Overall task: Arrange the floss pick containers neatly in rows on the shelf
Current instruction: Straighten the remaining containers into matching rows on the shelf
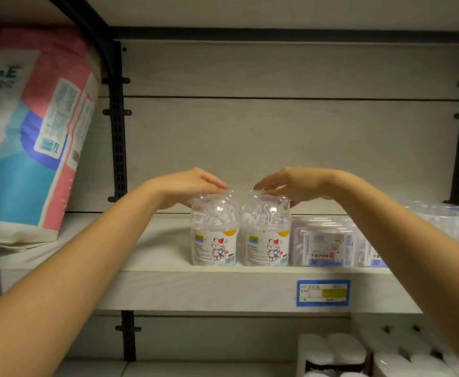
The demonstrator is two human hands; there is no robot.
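Note:
Two clear floss pick containers with cat labels stand side by side at the front edge of the pale shelf [168,278]. My left hand [187,187] rests on the top of the left container [214,235], fingers curved over its lid. The top of the right container [265,238] is covered in the same way by my right hand [293,186]. To their right stand lower, boxier floss pick containers [322,244] with blue labels, in a row that runs behind my right forearm.
A large pink, blue and white soft pack [32,131] leans on the shelf at the left. A blue price tag [323,293] is stuck on the shelf's front edge. White rolls [358,355] sit on the shelf below. Black uprights [118,123] flank the back panel.

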